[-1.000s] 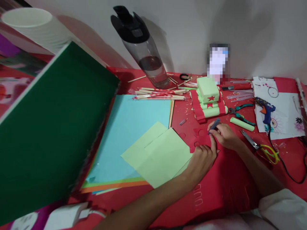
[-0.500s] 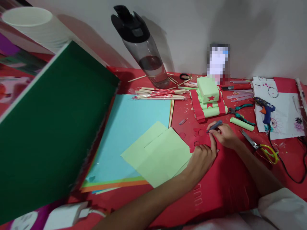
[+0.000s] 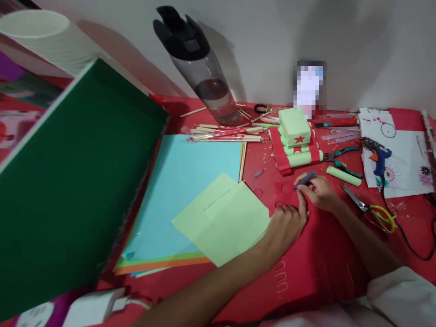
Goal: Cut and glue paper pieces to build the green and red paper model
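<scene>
Red paper at 12 o'clock of left hand, which presses it; cannot tell if fingers grip. Right hand, paper's 3 o'clock, pinches dark tool. Paper looks light, limp, likely tears where cut; best pinned flat by uncut edge

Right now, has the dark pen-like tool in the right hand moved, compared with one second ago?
Yes, slightly: judged against the light-green paper roll, the upper end of the dark pen-like tool has swung right, so it leans lower.
</scene>
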The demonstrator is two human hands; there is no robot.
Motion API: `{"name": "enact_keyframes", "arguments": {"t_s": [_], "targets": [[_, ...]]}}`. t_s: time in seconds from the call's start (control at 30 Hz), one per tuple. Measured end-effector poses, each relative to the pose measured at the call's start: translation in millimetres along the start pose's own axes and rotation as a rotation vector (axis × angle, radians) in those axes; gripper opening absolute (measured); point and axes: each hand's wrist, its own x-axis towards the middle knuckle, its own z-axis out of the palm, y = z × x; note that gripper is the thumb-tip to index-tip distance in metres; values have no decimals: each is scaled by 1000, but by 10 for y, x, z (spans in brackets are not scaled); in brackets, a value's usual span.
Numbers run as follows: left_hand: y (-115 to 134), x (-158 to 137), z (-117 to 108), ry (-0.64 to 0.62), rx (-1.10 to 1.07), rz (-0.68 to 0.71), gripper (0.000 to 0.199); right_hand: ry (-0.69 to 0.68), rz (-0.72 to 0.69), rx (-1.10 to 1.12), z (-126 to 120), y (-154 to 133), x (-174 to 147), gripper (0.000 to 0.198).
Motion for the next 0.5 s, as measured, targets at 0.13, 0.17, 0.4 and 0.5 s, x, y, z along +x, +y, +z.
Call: {"name": "enact_keyframes", "arguments": {"t_s": [0.13,0.17,0.4,0.5], "targets": [[-30,16,-17,-26,-42,3,55,28,-5,22,0,-19,1,20],[-41,21,-23,-33,-56,1,55,28,-4,28,-1,-22,0,20],[-92,51,-78,-73,-115,-24,54,44,6,39,16,15,-11,19],[-99,57,-97,-89,-120,-28,54,50,0,62,24,35,-16,19]]}}
